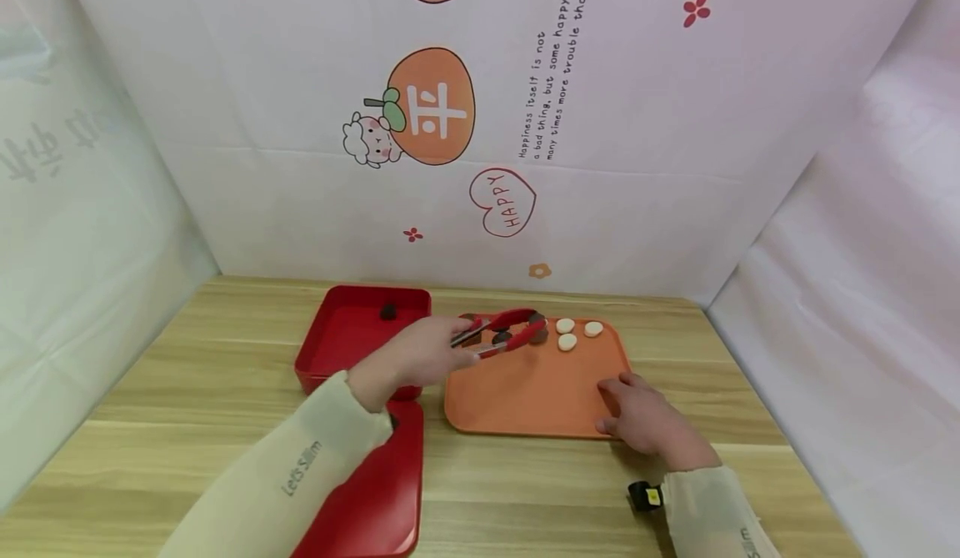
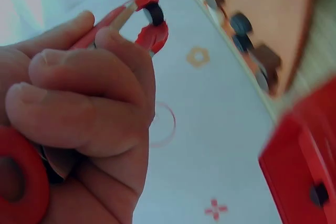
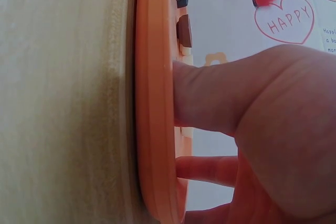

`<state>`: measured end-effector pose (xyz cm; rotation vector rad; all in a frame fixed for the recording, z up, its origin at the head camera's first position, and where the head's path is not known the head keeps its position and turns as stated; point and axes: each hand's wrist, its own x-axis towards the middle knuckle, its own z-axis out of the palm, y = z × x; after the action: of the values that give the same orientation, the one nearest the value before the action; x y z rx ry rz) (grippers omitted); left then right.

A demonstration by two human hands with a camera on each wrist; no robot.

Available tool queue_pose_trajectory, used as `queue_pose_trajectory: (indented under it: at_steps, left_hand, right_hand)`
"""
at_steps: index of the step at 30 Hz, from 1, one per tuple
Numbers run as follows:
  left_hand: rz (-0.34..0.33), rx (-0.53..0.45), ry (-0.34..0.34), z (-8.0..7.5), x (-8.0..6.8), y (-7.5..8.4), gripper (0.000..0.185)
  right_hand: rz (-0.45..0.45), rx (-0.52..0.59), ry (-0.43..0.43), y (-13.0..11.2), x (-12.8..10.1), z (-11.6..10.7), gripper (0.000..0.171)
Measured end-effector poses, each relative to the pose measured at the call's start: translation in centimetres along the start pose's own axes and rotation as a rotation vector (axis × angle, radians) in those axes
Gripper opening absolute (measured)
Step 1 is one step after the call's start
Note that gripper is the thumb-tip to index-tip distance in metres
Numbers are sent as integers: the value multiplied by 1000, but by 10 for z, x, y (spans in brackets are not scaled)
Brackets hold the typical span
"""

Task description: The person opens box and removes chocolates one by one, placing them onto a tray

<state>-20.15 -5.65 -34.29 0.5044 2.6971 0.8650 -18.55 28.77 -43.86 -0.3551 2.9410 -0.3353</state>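
Holding the red tongs (image 1: 501,333) in my left hand (image 1: 416,356), I have my fingers curled around the handles so the two red tips sit close together. The left wrist view shows a small dark piece (image 2: 154,11) caught between those tips. The tongs run long-ways from my fist out to the right and slightly away from me, so their tips hover over the far left part of the orange tray (image 1: 525,399), among the other dark pieces (image 1: 537,324) lying there. The red box (image 1: 352,337) lies to the left of the tips, on the near side of my left hand, and already has one dark piece (image 1: 387,312) near its far wall. My left hand is by far the nearer one to the box; the tongs' axis points away from it, toward the tray.

My right hand (image 1: 645,416) rests on the tray's near right corner, thumb and fingers laid fairly straight over the rim, pressing rather than grasping. Three pale pieces (image 1: 567,341) sit well apart from it at the tray's far edge. A red lid (image 1: 375,491) lies under my left forearm.

As for writing: my left sleeve (image 1: 300,468) reads "Lets Slim". The backdrop carries a heart (image 1: 502,201) marked "HAPPY" and a slanted line beginning "Happiness itself is not a bad thing"; the rest is partly cut off.
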Motion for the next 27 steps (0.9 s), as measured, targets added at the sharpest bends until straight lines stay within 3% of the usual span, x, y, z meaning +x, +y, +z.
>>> queue_pose_trajectory:
  at_steps: [4,9,15,22,27]
  left_hand:
    - [50,36,21,19,15,17,56]
    - [21,-13,3,44,33,28,55]
    - [27,-34,2,64,54,39,29]
    - [-38,9,-18,83,73,47,58]
    - [-58,36,-42,91,80,49,60]
  right_hand:
    - [12,-5,0,2,2,0,60]
    - [27,-7,-14,4,6,1,61]
    - [17,-15,-15,5,4,0,61]
    - [21,-17,-28,4,3,-1,61]
    - [21,-13,-31,3,3,0,61]
